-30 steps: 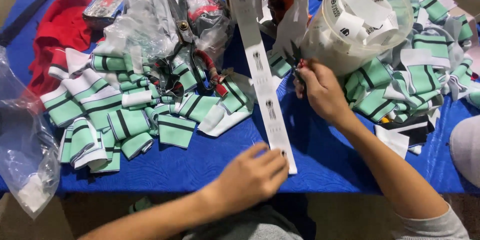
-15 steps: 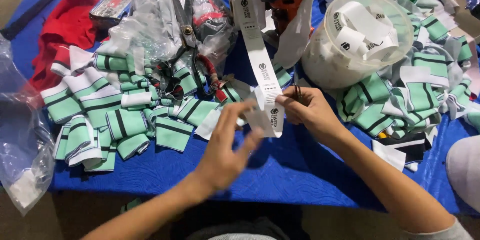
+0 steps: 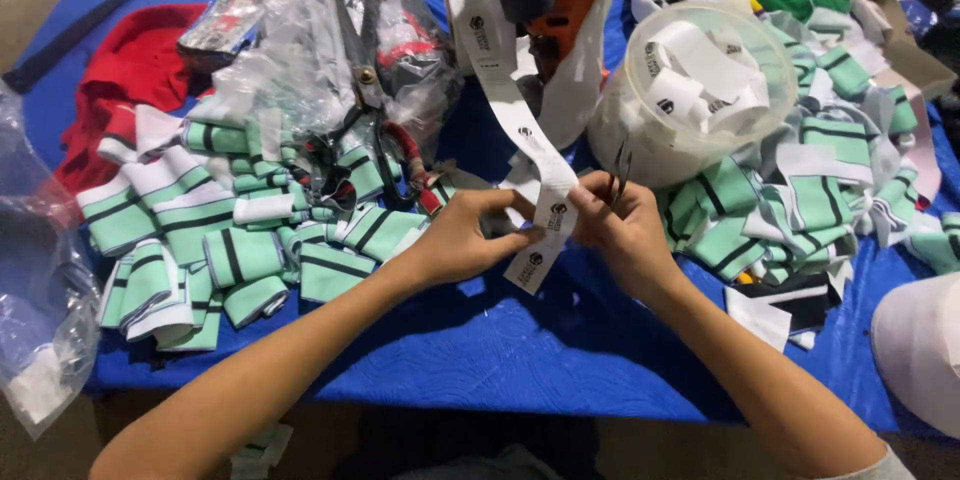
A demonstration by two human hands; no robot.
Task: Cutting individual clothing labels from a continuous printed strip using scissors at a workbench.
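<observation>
White printed label strip point(image 3: 520, 135) hangs slanting, lower end folded over.

The label strip point(image 3: 520, 135) between my fingers looks like smooth woven tape, white and slightly satiny. The snips point(image 3: 620, 168) in my right hand point(image 3: 625, 230) are thin metal. The table cover point(image 3: 480, 360) is matt blue textured cloth. The collar pieces point(image 3: 240, 250) are ribbed knit. The tub point(image 3: 700, 90) is cloudy translucent plastic, the bag point(image 3: 330, 20) glossy crinkled film.

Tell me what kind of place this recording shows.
Probably a garment or textile workshop table. Piles of green-and-white striped knit pieces cover a blue tablecloth, both hands hold a white label strip, and a clear tub holds cut labels.
</observation>
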